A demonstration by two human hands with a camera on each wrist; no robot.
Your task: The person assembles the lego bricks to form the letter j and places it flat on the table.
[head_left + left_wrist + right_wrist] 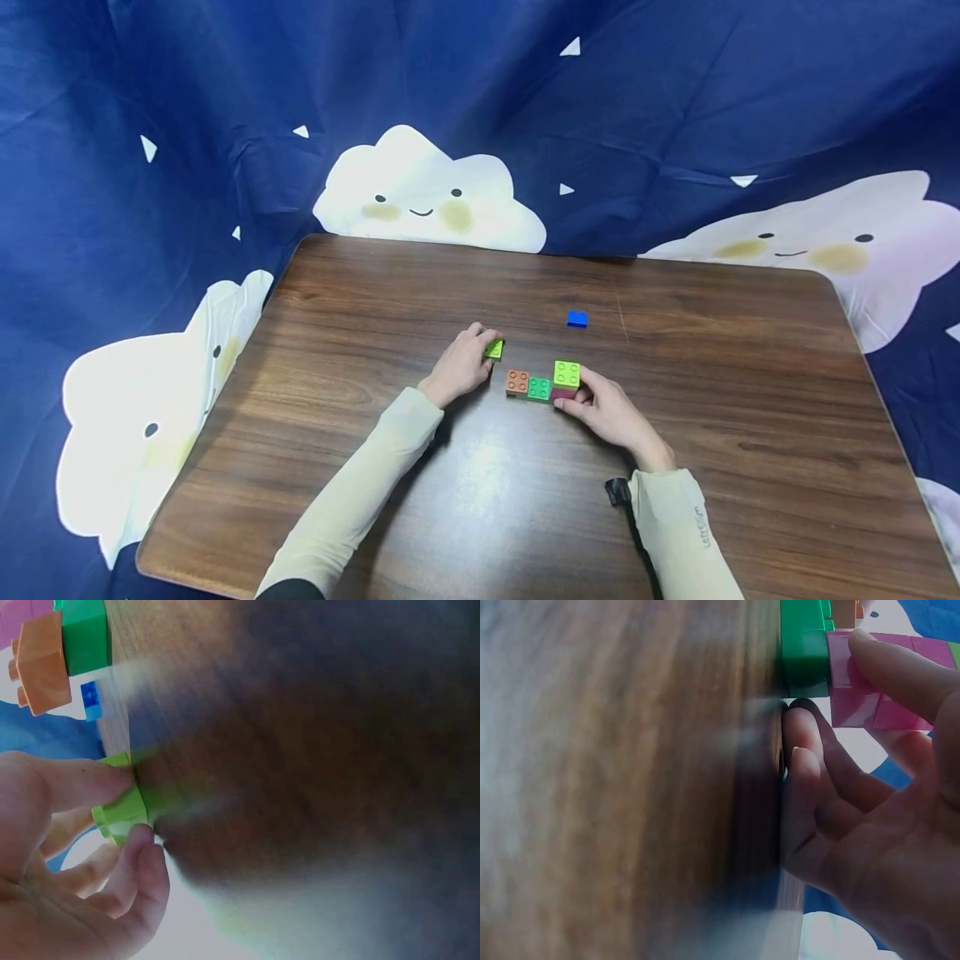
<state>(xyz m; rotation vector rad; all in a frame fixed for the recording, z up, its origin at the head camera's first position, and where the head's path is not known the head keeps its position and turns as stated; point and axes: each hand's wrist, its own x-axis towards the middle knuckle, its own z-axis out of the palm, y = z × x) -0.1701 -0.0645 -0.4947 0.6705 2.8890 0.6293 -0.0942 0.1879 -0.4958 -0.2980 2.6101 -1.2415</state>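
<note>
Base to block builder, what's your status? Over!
Left hand pinching lime toy brick. Right hand holding lime-topped pink stack. Orange brick, green brick side by side between hands. Blue brick farther off, looks out of the way.

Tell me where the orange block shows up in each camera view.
Head: orange block, just below and right of center.
Left wrist: orange block, upper left.
Right wrist: orange block, cut off at the top edge, right of center.
Shared landmark: dark green block beside it.
</note>
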